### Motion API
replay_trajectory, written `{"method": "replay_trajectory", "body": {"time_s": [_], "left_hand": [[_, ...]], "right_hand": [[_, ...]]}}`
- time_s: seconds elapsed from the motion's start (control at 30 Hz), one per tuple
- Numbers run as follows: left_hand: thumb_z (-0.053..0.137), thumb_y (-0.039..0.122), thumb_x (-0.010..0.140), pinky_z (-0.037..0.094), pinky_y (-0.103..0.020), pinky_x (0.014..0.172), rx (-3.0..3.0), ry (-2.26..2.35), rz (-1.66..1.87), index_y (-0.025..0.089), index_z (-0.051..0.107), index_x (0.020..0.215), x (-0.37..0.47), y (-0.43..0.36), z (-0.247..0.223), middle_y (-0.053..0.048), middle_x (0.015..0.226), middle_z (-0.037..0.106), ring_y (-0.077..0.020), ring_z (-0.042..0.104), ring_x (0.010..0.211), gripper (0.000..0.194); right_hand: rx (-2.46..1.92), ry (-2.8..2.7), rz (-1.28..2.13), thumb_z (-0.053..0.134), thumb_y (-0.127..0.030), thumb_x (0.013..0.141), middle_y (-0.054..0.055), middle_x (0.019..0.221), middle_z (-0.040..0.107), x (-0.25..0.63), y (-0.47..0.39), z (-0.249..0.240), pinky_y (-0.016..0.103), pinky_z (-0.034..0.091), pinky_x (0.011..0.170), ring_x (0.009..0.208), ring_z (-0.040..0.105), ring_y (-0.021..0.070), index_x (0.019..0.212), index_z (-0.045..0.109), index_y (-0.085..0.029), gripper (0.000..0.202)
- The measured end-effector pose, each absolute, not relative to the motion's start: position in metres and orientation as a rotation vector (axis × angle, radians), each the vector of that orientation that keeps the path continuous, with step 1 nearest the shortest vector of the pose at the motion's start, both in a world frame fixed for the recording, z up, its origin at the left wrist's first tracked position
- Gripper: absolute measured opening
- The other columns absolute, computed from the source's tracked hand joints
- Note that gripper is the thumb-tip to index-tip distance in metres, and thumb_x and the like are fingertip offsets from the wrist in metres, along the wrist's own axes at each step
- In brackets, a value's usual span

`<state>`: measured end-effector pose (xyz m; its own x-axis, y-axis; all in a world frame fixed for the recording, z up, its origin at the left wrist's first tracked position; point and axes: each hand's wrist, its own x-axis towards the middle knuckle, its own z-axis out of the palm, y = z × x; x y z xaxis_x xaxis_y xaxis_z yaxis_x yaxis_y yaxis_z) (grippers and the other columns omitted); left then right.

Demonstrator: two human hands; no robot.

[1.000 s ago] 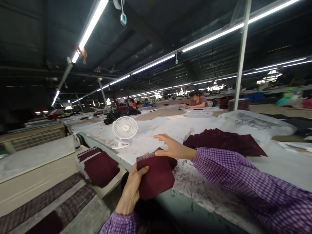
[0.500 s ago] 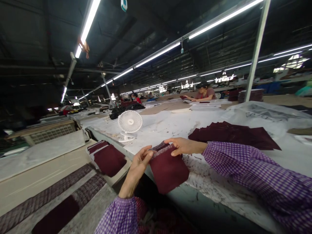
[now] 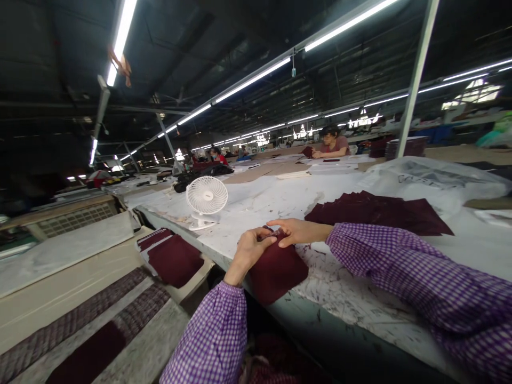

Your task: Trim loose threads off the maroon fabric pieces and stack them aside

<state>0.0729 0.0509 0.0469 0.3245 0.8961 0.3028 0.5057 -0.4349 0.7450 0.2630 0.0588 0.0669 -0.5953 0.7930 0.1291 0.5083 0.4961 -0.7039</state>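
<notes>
A maroon fabric piece (image 3: 278,272) hangs over the edge of the white table, its speckled top edge bunched between both hands. My left hand (image 3: 251,248) pinches that edge from the left, thumb on top. From the right, my right hand (image 3: 298,232) grips the same edge, fingers over it and thumb below. The fingertips of the two hands are close together. Behind my right forearm lies a fanned pile of maroon pieces (image 3: 376,213). A stack of maroon pieces (image 3: 176,260) rests on the lower surface at the left.
A small white fan (image 3: 206,196) stands on the white table (image 3: 256,200) beyond my hands. Overlapping maroon and speckled strips (image 3: 92,349) lie at lower left. Clear plastic sheeting (image 3: 432,173) is at the right. A person (image 3: 336,146) leans on the far side.
My left hand has moved right and up, closer to my right hand. The speckled top edge, earlier spread between the hands, is now bunched and mostly covered. The view has shifted slightly.
</notes>
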Motion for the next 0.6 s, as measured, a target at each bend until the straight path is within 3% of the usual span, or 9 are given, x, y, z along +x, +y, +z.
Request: {"method": "replay_trajectory", "body": {"time_s": [0.1, 0.2, 0.27, 0.43, 0.5, 0.6], "left_hand": [[0.060, 0.022, 0.075, 0.045, -0.030, 0.081, 2.189, 1.367, 0.991, 0.023, 0.071, 0.088, 0.080, 0.053, 0.041, -0.001, 0.088, 0.070, -0.0187, 0.061, 0.085, 0.017], [0.055, 0.014, 0.076, 0.044, -0.031, 0.084, 2.349, 1.480, 0.923, 0.022, 0.072, 0.089, 0.088, 0.056, 0.032, -0.004, 0.096, 0.068, -0.0202, 0.060, 0.091, 0.022], [0.053, 0.013, 0.077, 0.044, -0.031, 0.084, 2.402, 1.513, 0.867, 0.022, 0.071, 0.093, 0.091, 0.057, 0.028, -0.005, 0.097, 0.067, -0.0203, 0.059, 0.093, 0.025], [0.051, 0.012, 0.079, 0.043, -0.031, 0.086, 2.471, 1.487, 0.802, 0.023, 0.070, 0.099, 0.090, 0.060, 0.025, -0.005, 0.098, 0.066, -0.0199, 0.059, 0.094, 0.030], [0.051, 0.012, 0.079, 0.043, -0.030, 0.085, 2.459, 1.466, 0.804, 0.024, 0.071, 0.098, 0.089, 0.061, 0.025, -0.004, 0.097, 0.066, -0.0190, 0.059, 0.093, 0.030], [0.050, 0.013, 0.079, 0.043, -0.029, 0.084, 2.415, 1.448, 0.816, 0.025, 0.071, 0.098, 0.088, 0.064, 0.025, -0.003, 0.097, 0.066, -0.0181, 0.059, 0.092, 0.030]], "right_hand": [[-1.183, -2.347, 0.629, 0.065, -0.019, 0.066, -0.001, 0.071, 0.057, 0.264, 0.064, 0.059, 0.025, 0.039, 0.059, 0.061, 0.051, 0.0127, 0.133, 0.042, -0.012, 0.071], [-1.274, -2.351, 0.485, 0.066, -0.023, 0.066, 0.004, 0.088, 0.063, 0.267, 0.065, 0.053, 0.026, 0.041, 0.065, 0.068, 0.056, 0.0155, 0.133, 0.042, -0.015, 0.072], [-1.310, -2.343, 0.398, 0.065, -0.026, 0.069, 0.006, 0.098, 0.063, 0.270, 0.064, 0.051, 0.027, 0.041, 0.068, 0.073, 0.058, 0.0163, 0.128, 0.047, -0.016, 0.062], [-1.391, -2.320, 0.086, 0.057, -0.025, 0.078, 0.004, 0.082, 0.065, 0.280, 0.052, 0.050, 0.026, 0.036, 0.063, 0.070, 0.056, 0.0161, 0.087, 0.069, -0.018, 0.017], [-1.372, -2.358, 0.035, 0.054, -0.026, 0.081, 0.004, 0.080, 0.063, 0.283, 0.045, 0.047, 0.025, 0.033, 0.060, 0.066, 0.054, 0.0149, 0.083, 0.071, -0.020, 0.018], [-1.322, -2.385, 0.020, 0.052, -0.027, 0.083, 0.004, 0.083, 0.062, 0.287, 0.039, 0.041, 0.026, 0.033, 0.060, 0.065, 0.053, 0.0141, 0.095, 0.071, -0.023, 0.023]]}}
